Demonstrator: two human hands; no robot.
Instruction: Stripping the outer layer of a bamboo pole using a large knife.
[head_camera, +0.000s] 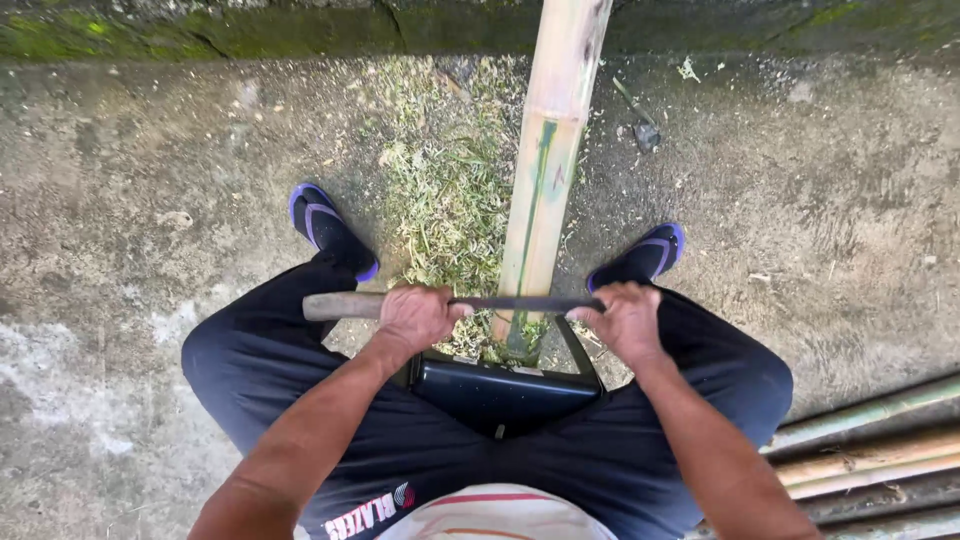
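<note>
A long pale bamboo pole (548, 150) runs from between my knees away to the top of the view, with a green strip left along its peeled face. Across its near end lies a long knife (520, 303), held level. My left hand (415, 315) is closed around the knife's wooden handle (335, 306). My right hand (625, 318) grips the far end of the dark blade. I sit on a black stool (500, 385), legs apart, in dark trousers.
A heap of pale green shavings (445, 190) covers the concrete left of the pole. My feet wear dark slippers with purple straps (325, 228) (640, 258). Several more bamboo poles (870, 450) lie at the lower right. A mossy kerb (200, 30) runs along the top.
</note>
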